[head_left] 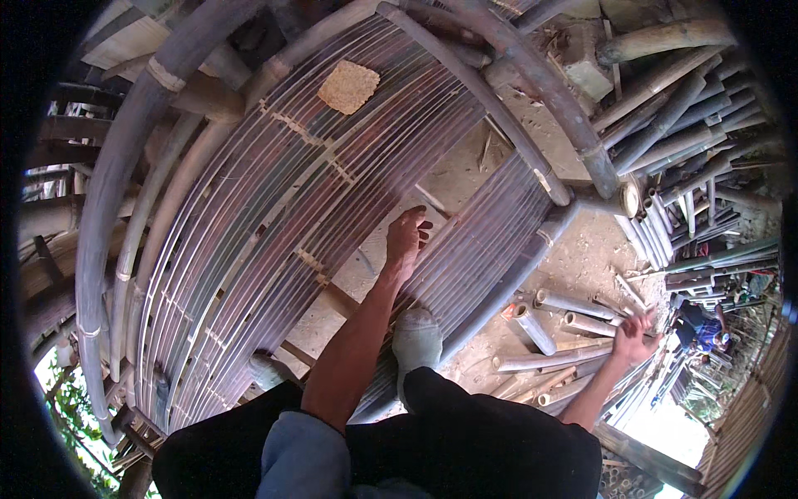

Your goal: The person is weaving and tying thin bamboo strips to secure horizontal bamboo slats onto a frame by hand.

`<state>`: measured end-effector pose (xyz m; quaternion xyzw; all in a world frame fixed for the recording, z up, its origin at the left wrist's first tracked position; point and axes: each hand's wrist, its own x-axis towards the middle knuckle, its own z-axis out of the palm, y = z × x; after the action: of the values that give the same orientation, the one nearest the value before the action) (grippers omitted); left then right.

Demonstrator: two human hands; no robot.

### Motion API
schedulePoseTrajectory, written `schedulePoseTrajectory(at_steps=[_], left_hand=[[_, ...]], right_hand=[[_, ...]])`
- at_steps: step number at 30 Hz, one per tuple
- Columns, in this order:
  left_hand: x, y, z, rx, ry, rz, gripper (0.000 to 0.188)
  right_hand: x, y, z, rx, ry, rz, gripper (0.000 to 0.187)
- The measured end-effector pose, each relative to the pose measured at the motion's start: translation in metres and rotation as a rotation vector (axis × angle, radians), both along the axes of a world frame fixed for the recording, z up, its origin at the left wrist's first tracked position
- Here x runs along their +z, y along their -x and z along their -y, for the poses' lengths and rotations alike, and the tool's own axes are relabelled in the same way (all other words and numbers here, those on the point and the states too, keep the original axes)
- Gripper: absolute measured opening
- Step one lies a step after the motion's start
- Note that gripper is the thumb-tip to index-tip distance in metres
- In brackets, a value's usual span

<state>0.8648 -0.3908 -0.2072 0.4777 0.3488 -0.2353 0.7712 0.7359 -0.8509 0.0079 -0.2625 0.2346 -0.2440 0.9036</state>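
My left hand (407, 239) reaches forward over a gap in the bamboo slat platform (274, 208). Its fingers are loosely bent and apart, and I see nothing in them. A pale stick (432, 200) shows just beyond its fingertips. Off to the right, my right hand (636, 338) is raised with its fingers spread and holds nothing. Cut bamboo tubes (536, 328) lie below and to the left of it. My foot in a grey covering (417, 341) rests on the narrower strip of slats (482, 241), next to my left forearm.
A tan woven square (349, 86) lies on the far slats. Thick bamboo poles (125, 183) frame the platform. Bamboo poles (673, 125) are piled at the far right. A person in blue (706, 331) is at the right, some way off. Chips litter the dirt floor (586, 249).
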Motion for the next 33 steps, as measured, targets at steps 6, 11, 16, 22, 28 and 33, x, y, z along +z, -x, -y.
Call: schedulePoseTrajectory(at_steps=[6, 11, 16, 22, 28, 33], left_hand=[[0.017, -0.009, 0.019, -0.016, 0.075, 0.066, 0.042], [0.027, -0.01, 0.012, -0.089, 0.062, 0.043, 0.039], [0.013, -0.002, 0.015, -0.317, -0.005, 0.087, 0.042], [-0.011, 0.006, 0.021, -0.526, -0.329, 0.327, 0.052], [-0.01, 0.004, 0.019, -0.635, -0.39, 0.391, 0.056], [-0.006, 0.006, 0.009, -0.636, -0.275, 0.32, 0.057]], right_hand=[[-0.052, 0.138, 0.103, 0.632, 2.135, -1.583, 0.051], [-0.104, 0.037, -0.102, 0.615, 1.453, -0.933, 0.035], [-0.109, -0.098, -0.255, 0.605, 1.878, -0.342, 0.042], [-0.138, -0.109, -0.253, 0.802, 1.965, -0.312, 0.029], [-0.136, -0.13, -0.252, 0.871, 0.716, -0.476, 0.028], [-0.127, -0.16, -0.282, 0.641, -0.048, -0.204, 0.035]])
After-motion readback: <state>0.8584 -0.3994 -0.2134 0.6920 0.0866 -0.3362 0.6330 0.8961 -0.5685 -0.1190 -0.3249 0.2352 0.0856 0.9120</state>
